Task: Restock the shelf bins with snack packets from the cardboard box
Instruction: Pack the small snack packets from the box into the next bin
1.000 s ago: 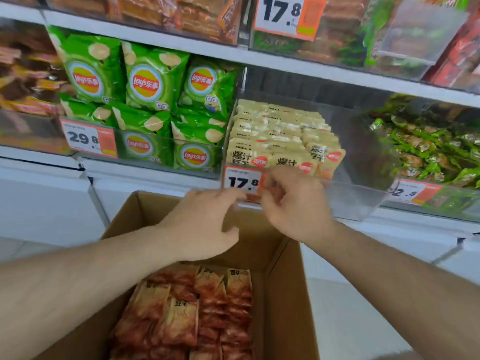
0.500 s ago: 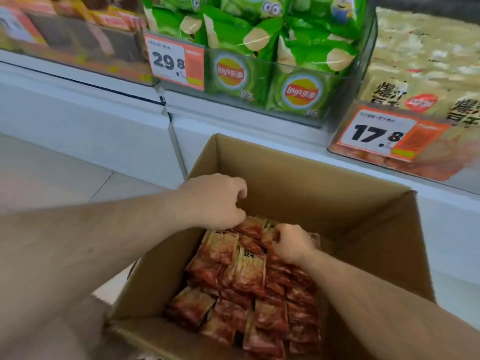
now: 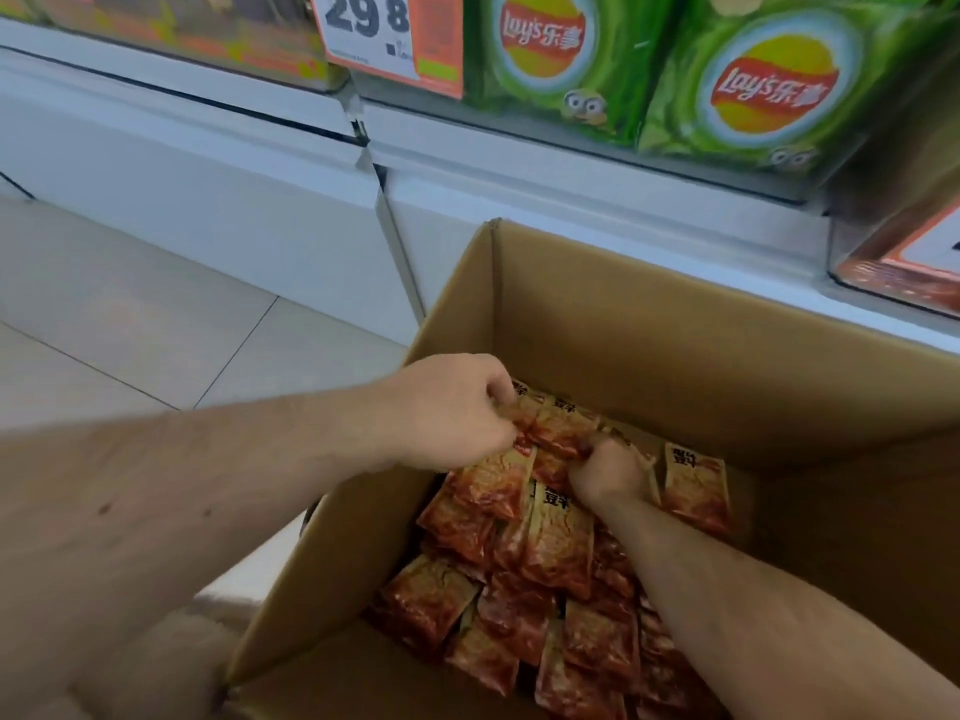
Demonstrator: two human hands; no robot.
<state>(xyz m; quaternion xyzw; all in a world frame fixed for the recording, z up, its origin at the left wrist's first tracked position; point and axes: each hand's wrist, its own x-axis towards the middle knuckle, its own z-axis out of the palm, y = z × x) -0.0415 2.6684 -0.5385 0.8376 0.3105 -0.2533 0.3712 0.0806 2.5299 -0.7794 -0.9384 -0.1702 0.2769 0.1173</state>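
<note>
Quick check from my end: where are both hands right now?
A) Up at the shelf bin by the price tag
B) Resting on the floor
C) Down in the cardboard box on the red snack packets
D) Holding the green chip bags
C: the left hand and right hand both grip red snack packets inside the cardboard box.

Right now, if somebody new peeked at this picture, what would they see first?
Probably the heap of shiny red snack packets filling the open brown cardboard box at the bottom, with the left hand and right hand both gripping packets at the far end of the pile. Next, the big bright green crisp bags on the white shelf above, beside an orange and white price tag.
</note>
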